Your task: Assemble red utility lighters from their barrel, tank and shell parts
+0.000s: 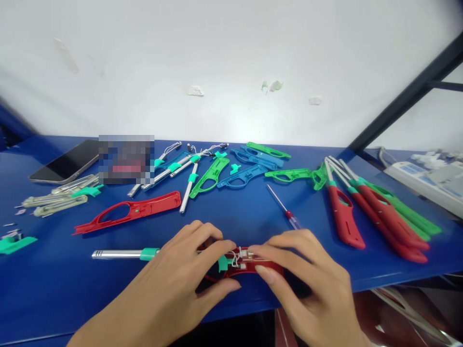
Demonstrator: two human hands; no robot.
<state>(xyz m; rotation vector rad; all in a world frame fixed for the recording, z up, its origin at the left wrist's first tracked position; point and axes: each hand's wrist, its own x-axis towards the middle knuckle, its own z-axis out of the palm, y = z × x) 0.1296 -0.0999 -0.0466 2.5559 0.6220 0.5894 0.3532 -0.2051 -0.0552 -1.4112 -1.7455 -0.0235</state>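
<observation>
A red lighter half-shell (253,271) lies open side up near the table's front edge, with a metal tube (117,254) reaching left from it. White wires and a teal trigger piece (223,263) show inside, beside a clear part (246,254). My left hand (191,270) grips the shell's left part, fingers curled over the far side and thumb at the near side. My right hand (307,274) holds the shell's right part, its index fingertip on the clear part and its thumb at the shell's near side.
A red half-shell (155,206), metal tubes (189,188) and green (211,178) and blue (242,176) shells lie behind. A screwdriver (287,212) sits beyond my right hand. Several red lighters (343,217) are at right; a phone (68,161) and clear parts (60,205) at left.
</observation>
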